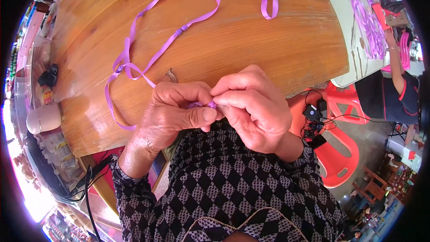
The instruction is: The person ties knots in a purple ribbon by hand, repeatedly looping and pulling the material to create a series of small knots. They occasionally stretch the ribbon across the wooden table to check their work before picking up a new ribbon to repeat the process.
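A long purple ribbon [157, 58] winds in loops over the wooden table, with small darker purple bands [179, 31] at intervals along it. One stretch of it runs into my hands at the table's near edge. My left hand [177, 107] is closed, pinching a bunched part of the ribbon between thumb and fingers. Beside it, my right hand [255, 107] pinches at the same bunched spot, thumb and forefinger meeting there. The fingertips hide just how the ribbon is folded or tied.
The wooden table [268, 45] fills the space ahead. On a white table [349, 69] at the right lies a bundle of purple ribbons [369, 31], where another person's arm [394, 62] reaches in. A red plastic chair [338, 159] holds black cables and devices. A beige rounded object [44, 118] sits at the left edge.
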A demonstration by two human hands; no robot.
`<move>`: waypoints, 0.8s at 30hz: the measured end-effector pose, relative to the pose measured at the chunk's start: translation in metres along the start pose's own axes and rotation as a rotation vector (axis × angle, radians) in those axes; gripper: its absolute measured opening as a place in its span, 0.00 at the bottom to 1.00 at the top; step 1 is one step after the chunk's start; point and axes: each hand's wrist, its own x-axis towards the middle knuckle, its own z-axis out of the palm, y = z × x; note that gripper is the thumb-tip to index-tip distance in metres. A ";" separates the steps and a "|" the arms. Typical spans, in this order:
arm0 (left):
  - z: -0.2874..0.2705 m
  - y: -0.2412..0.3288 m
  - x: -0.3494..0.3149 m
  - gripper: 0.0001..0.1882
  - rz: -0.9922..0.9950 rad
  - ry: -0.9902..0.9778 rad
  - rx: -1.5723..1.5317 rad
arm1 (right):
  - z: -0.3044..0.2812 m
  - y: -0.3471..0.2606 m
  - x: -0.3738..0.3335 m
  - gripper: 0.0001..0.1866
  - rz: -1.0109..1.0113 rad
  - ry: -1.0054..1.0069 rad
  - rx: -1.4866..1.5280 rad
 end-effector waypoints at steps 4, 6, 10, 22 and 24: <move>0.004 -0.003 -0.002 0.08 -0.004 0.028 -0.090 | 0.004 -0.005 0.000 0.08 -0.039 0.105 -0.093; 0.008 -0.003 -0.004 0.09 0.039 0.099 -0.108 | 0.002 -0.009 -0.003 0.06 0.051 0.115 -0.005; 0.009 0.004 -0.003 0.09 0.010 0.195 0.001 | -0.009 -0.016 -0.008 0.07 0.235 0.110 0.065; 0.011 -0.009 -0.001 0.06 0.257 0.160 0.234 | 0.004 -0.007 -0.008 0.11 -0.005 0.107 -0.138; 0.013 -0.005 -0.002 0.06 0.161 0.169 0.188 | 0.001 -0.009 -0.010 0.11 -0.043 0.102 -0.137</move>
